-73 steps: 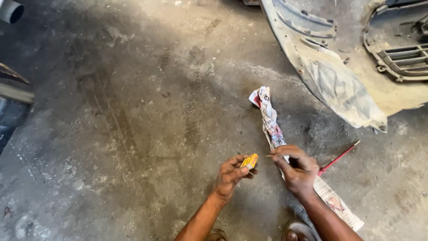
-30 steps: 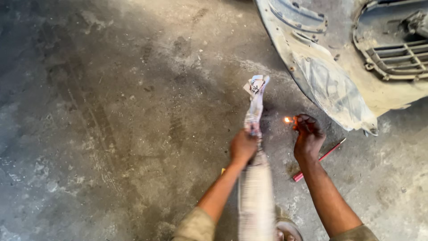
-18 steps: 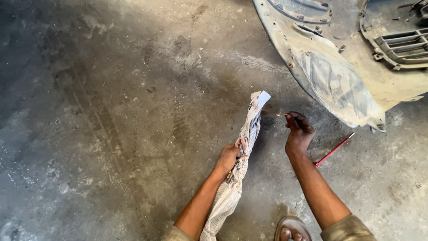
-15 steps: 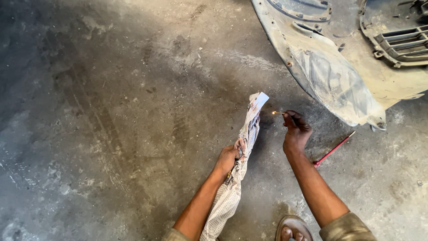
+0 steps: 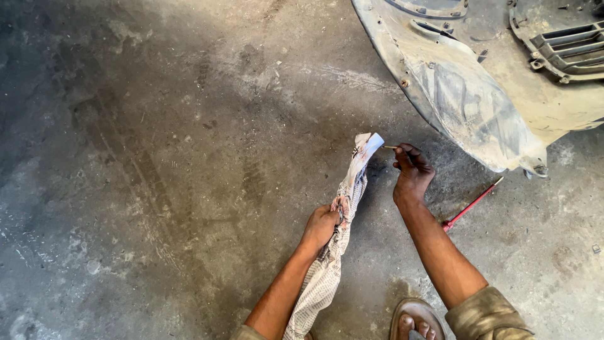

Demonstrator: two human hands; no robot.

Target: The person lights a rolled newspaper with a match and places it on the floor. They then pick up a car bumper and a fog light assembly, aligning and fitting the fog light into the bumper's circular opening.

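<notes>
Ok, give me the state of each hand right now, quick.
Left hand: closed around the twisted newspaper roll.
Right hand: fingers pinched on a thin matchstick, its tip at the roll's top end.

The floor [image 5: 157, 157] is rough concrete, matt grey, stained with dark patches and scuffed by tyre marks. The rolled newspaper [image 5: 343, 214] is thin printed paper, crumpled and twisted, matt, with a paler smooth corner at its tip. The matchstick [image 5: 390, 147] looks like a slim splinter of wood. The car bumper [image 5: 478, 101] is moulded plastic, dull and coated in dust and dried mud. The screwdriver [image 5: 472, 204] has a red shaft. The sandal [image 5: 415, 318] looks like worn brown leather or rubber.
</notes>
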